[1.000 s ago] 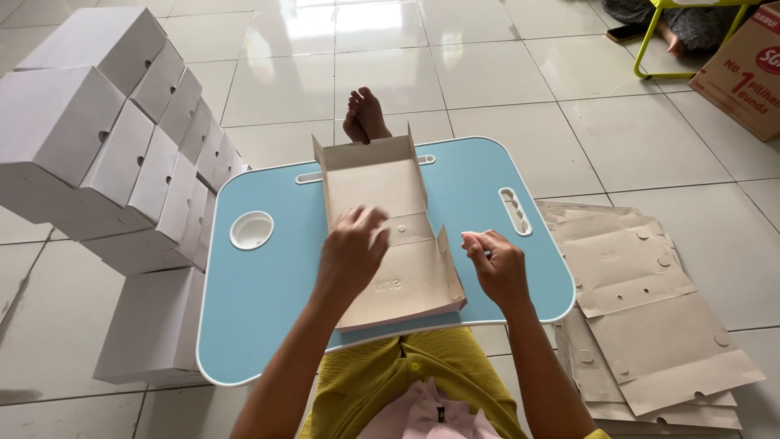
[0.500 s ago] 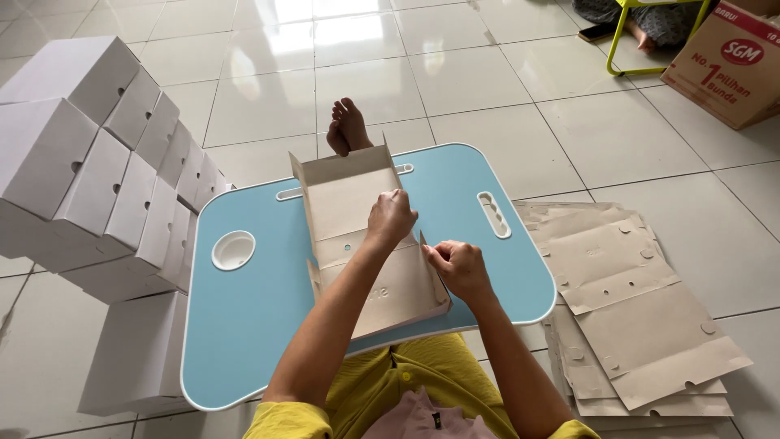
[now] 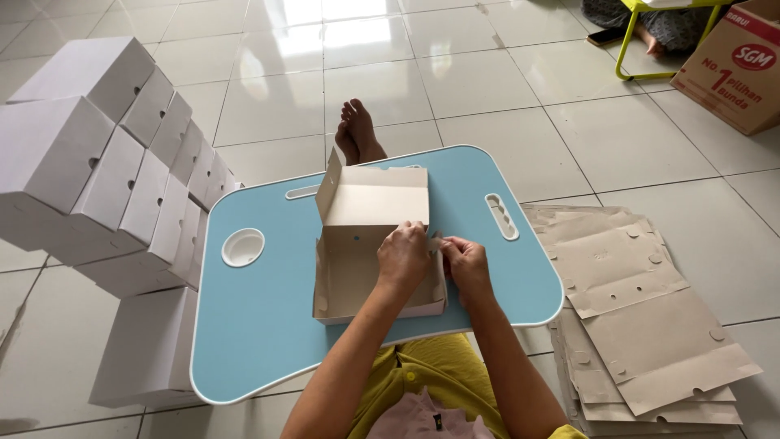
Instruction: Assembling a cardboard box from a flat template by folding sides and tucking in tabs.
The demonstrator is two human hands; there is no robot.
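A half-folded brown cardboard box (image 3: 357, 252) stands on a small blue lap table (image 3: 268, 325), its far flap raised and its walls upright. My left hand (image 3: 404, 258) presses on the box's right wall from inside and above. Just to the right of it, my right hand (image 3: 465, 262) pinches a small tab at that same right wall. Both hands meet at the box's right edge.
A stack of folded white boxes (image 3: 97, 179) rises at the left. Flat cardboard blanks (image 3: 642, 309) lie piled on the tiled floor at the right. My bare foot (image 3: 357, 132) pokes out beyond the table. A printed carton (image 3: 735, 69) and a green-legged table (image 3: 630, 41) stand far right.
The box's side walls have been folded up into a tray shape. My left hand moved from the box's middle to its right wall, and my right hand closed in on the tab.
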